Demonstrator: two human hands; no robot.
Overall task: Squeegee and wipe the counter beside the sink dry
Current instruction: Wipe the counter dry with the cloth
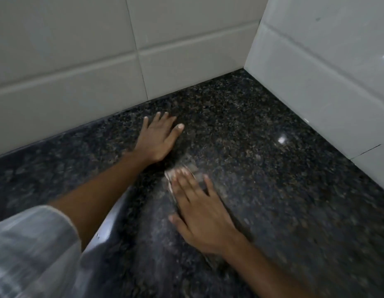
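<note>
Two bare forearms, no watch/rings/bands visible on either wrist or fingers. Left hand (157,139) & right hand (203,214) both ungloved, nails short w/ pale tips; right one motion-blurred so finer detail can't be read. Only clothing seen: loose short pale grey-white fabric sleeve (32,244) w/ faint stripe/weave texture on left upper arm, hem ending approx at the elbow, also blurred.
</note>
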